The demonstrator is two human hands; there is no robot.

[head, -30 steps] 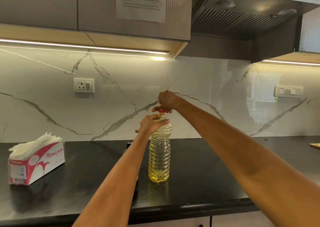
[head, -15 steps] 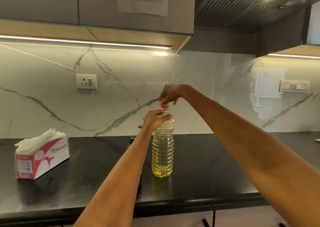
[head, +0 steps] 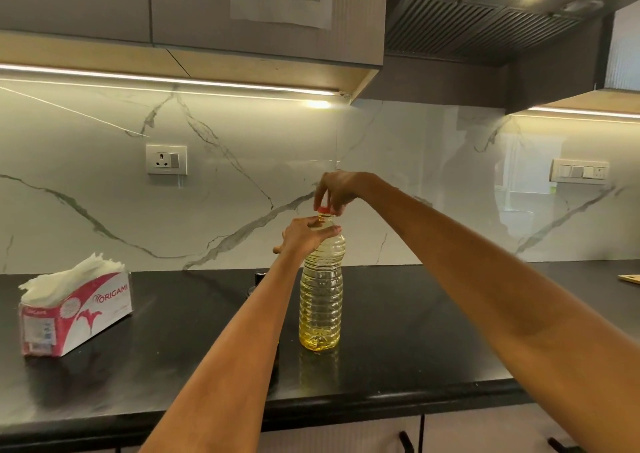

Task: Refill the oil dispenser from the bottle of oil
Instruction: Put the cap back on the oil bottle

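The bottle of oil (head: 321, 293) stands upright right of the tissue box (head: 78, 315). Left hand (head: 304, 236) grips its shoulder; right hand (head: 337, 189) pinches the red cap (head: 324, 210). A loose steadying grip could tip it.

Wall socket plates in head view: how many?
2. One socket plate on the marble backsplash at left, above the tissue pack; one wider switch and socket plate at far right under the hood-side cabinet. More may sit outside the frame.
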